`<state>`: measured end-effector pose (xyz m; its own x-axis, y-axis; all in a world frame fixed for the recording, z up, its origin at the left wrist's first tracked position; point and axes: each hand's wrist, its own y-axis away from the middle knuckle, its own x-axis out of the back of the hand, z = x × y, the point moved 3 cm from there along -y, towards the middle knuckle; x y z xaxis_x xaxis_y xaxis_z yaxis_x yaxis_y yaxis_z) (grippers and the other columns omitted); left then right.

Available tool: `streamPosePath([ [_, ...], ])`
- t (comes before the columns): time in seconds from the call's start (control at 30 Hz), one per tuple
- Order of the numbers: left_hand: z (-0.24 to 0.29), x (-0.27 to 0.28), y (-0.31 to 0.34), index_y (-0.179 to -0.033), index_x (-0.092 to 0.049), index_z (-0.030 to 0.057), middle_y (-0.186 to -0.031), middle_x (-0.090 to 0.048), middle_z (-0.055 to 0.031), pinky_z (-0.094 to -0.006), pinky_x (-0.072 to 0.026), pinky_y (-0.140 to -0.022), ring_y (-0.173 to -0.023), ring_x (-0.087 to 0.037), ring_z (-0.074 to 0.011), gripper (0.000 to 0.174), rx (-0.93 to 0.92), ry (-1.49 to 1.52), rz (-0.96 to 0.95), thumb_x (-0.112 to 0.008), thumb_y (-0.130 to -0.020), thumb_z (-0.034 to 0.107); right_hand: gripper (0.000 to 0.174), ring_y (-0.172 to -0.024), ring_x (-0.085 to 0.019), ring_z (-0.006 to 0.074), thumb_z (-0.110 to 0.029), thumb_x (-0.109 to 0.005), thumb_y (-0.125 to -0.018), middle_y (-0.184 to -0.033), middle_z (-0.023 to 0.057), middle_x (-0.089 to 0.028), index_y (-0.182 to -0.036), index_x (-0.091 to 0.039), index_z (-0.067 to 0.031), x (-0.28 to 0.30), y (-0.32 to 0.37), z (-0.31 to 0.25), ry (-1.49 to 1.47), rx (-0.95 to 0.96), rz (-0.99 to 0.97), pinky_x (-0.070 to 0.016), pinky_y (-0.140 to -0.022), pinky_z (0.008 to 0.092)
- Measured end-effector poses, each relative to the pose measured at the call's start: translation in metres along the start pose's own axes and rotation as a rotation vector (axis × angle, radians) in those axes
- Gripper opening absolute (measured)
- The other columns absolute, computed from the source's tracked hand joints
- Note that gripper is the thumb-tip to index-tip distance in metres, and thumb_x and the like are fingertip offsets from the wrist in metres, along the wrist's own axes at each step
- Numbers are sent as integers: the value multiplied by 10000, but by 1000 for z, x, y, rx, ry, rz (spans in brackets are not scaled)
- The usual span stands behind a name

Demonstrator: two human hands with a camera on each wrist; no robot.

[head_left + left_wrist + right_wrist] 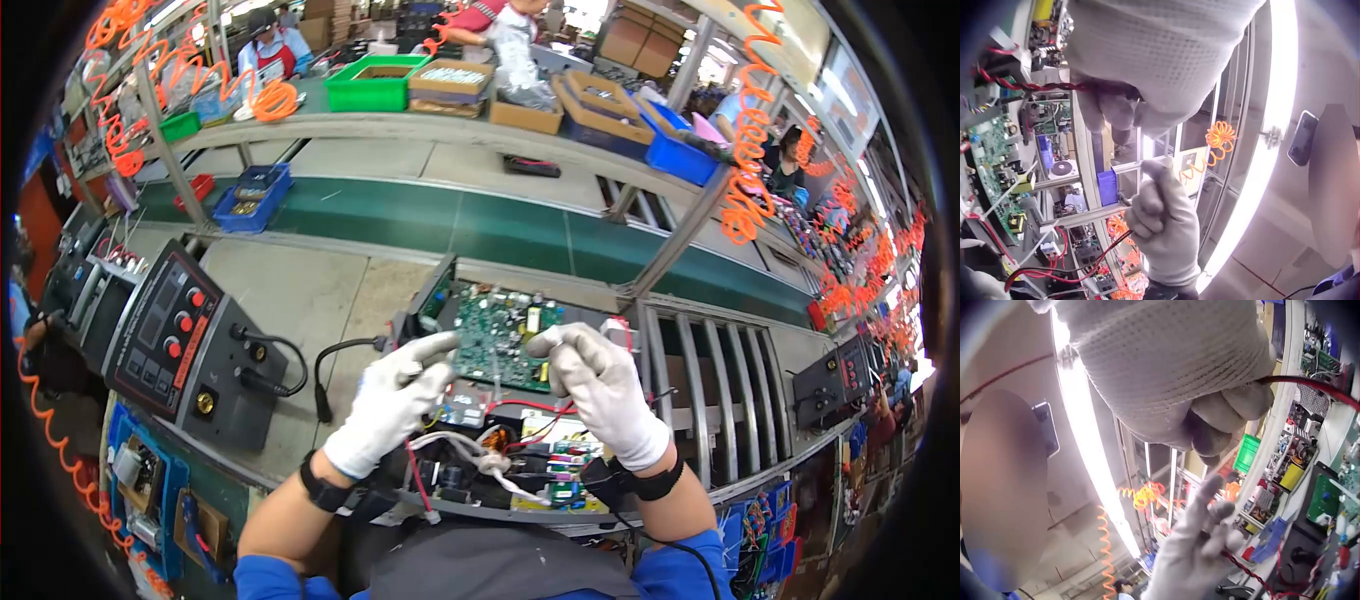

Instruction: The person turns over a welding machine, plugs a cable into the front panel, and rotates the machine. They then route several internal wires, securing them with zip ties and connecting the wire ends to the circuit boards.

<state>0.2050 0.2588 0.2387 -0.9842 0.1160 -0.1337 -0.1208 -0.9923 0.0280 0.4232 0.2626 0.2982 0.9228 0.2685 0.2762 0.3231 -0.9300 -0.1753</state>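
Two white-gloved hands are raised over one open metal chassis (450, 268) on the table (300, 285). The left hand (395, 405) has its grip closed, fingers curled round a twisted red-and-black wire pair (1022, 85). The right hand (605, 395) pinches a second length of red-and-black wire (1113, 245); whether both lengths are joined, I cannot tell. The hands are apart, with one large green circuit board (490, 340) between and beyond them, upright at the chassis's far side or tilted, hard to tell. One knotted white cable (490, 462) lies across the parts nearer the person. To the left stands one black control unit (155, 335) with three red knobs (184, 321); a second, similar unit (835, 380) sits well apart at right. Two black straps (325, 490) circle the wrists.
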Motion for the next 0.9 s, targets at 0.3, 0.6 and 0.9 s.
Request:
streamPosePath([
  [0.3,-15,-11,-10,-1028,-668,47,-919,-689,-123,-354,-520,-674,-792,-655,-301,206,-705,-759,-156,-671,-829,100,218,-825,-655,178,-140,-624,-882,-913,110,-676,-1020,-671,22,-31,-8,43,169,-190,-141,-508,-736,275],
  [0.6,-51,32,-35,-1245,-547,-35,-967,-682,-69,-236,-500,-732,-813,-623,-84,393,167,-389,-211,-628,-877,74,134,-792,-635,305,-246,-640,-803,-779,101,-618,-830,-686,-123,-14,-58,137,1053,61,-325,-497,-690,416],
  [0.9,-59,57,-24,-1161,-581,-64,-940,-675,-108,-275,-537,-773,-815,-656,-146,291,219,156,19,-573,-957,142,136,-795,-624,305,-223,-667,-770,-775,108,-608,-819,-676,-96,-27,-69,144,1052,29,-450,-489,-672,425],
])
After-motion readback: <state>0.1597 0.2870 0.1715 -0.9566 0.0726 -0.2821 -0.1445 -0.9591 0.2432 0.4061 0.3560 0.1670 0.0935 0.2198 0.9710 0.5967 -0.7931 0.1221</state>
